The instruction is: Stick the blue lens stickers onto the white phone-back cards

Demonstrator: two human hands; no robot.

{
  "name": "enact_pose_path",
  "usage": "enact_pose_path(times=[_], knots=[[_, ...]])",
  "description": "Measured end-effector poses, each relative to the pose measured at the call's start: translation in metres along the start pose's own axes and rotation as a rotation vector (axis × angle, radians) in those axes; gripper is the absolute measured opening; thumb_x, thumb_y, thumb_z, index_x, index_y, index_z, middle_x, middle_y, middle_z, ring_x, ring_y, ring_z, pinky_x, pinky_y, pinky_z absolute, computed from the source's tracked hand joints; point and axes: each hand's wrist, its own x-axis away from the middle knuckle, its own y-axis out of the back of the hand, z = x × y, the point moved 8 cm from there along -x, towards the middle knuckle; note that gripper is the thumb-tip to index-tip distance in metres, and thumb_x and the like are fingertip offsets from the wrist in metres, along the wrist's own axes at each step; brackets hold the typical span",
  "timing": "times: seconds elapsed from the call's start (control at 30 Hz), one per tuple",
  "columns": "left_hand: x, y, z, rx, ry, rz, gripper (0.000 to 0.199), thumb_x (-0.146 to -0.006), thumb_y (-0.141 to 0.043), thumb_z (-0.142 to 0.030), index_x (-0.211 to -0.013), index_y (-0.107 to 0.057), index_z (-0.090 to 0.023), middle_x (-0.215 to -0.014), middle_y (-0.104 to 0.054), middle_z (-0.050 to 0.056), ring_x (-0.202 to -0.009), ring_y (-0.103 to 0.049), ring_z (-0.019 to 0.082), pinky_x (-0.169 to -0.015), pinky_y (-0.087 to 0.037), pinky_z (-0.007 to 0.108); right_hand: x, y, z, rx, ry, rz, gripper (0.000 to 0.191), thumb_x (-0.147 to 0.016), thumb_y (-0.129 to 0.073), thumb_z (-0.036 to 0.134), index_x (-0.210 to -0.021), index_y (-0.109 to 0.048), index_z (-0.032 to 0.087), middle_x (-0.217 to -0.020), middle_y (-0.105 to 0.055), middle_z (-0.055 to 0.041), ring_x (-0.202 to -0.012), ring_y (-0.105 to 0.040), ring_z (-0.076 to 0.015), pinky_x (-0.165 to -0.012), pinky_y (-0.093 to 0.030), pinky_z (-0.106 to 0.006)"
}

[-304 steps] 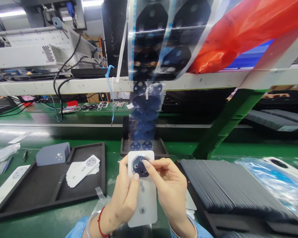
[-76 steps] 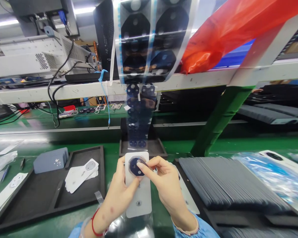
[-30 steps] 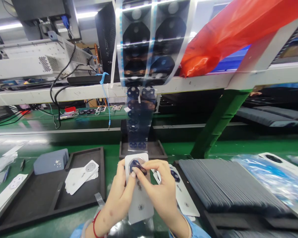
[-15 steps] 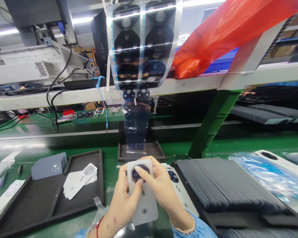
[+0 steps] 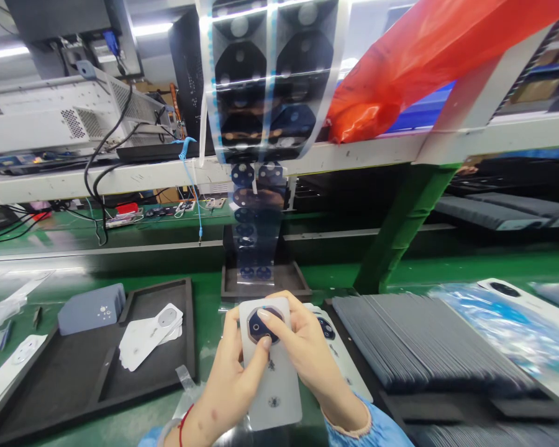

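Observation:
A white phone-shaped panel (image 5: 279,397) is held upright between both hands above the green table. Near its top sits a dark octagonal camera piece (image 5: 256,324). My left hand (image 5: 235,366) grips the left edge, thumb on the lower part of the dark piece. My right hand (image 5: 307,354) wraps the right edge, its thumb pressing on the dark piece. Behind my right hand lie more white panels (image 5: 342,354) with dark camera areas. A clear film strip with dark stickers (image 5: 256,236) hangs beyond the hands.
At left, a black tray (image 5: 51,379) carries white panels (image 5: 142,338) and blue-grey panels (image 5: 90,310). A dense row of grey panels (image 5: 423,341) stands at right, beside clear plastic wrap (image 5: 484,323). A green post (image 5: 400,230) rises behind, under a red bag (image 5: 400,74).
The white panel's lower end has shifted slightly right and down. Both hands keep their hold, with the thumbs in nearly the same place. The camera view has shifted slightly.

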Motion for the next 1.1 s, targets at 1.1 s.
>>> enact_pose_path(times=[1.1], knots=[[-0.057,0.104,0.027,-0.975,0.209,0.035,0.042,-0.103,-0.037,-0.043,-0.139,-0.048,-0.025,-0.13,-0.07,0.009,-0.114,-0.069,0.026,-0.1,-0.049,0.037,-0.046,0.107,-0.025,0.596,-0.053,-0.111,0.037,-0.089,-0.061,0.057,-0.107,-0.065,0.024,-0.08,-0.07,-0.0004,-0.065,-0.067,-0.02,-0.059,-0.052,-0.029]])
